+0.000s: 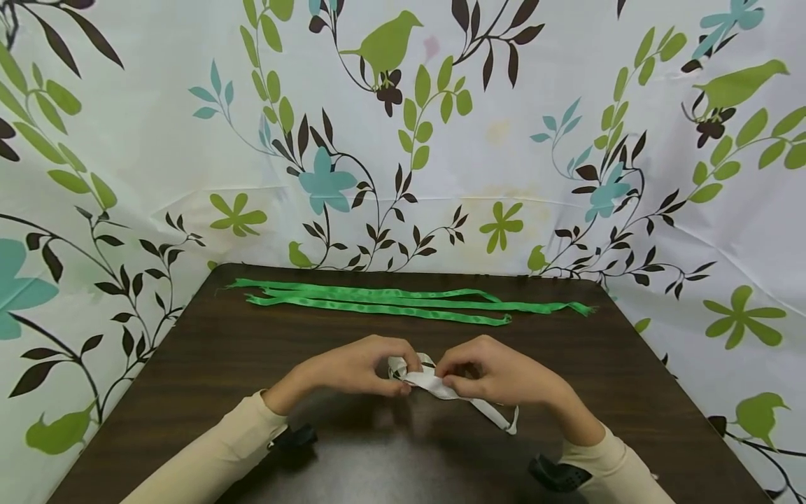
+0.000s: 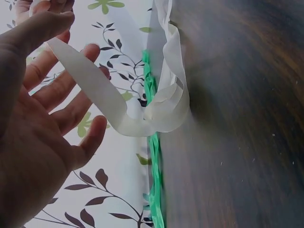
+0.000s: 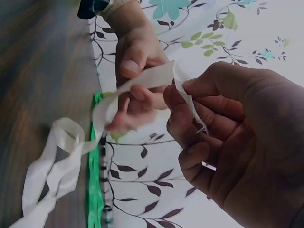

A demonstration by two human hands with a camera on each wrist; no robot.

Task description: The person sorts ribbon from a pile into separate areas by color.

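A length of white ribbon (image 1: 431, 383) runs between my two hands, just above the table near its middle. My right hand (image 1: 506, 372) pinches it between thumb and forefinger, and a short tail curls past the fingers in the right wrist view. My left hand (image 1: 365, 365) is beside the ribbon with fingers spread and loosely extended. In the left wrist view, the ribbon (image 2: 97, 88) passes by its thumb and fingers without being gripped. The rest of the ribbon (image 3: 57, 173) hangs in a twisted loop over the table.
Several bright green ribbon strips (image 1: 378, 310) with frayed ends lie side by side along the back of the dark wooden table (image 1: 189, 392). A white cloth (image 1: 164, 161) printed with leaves, flowers and birds hangs behind. Black devices (image 1: 560, 474) sit on both wrists.
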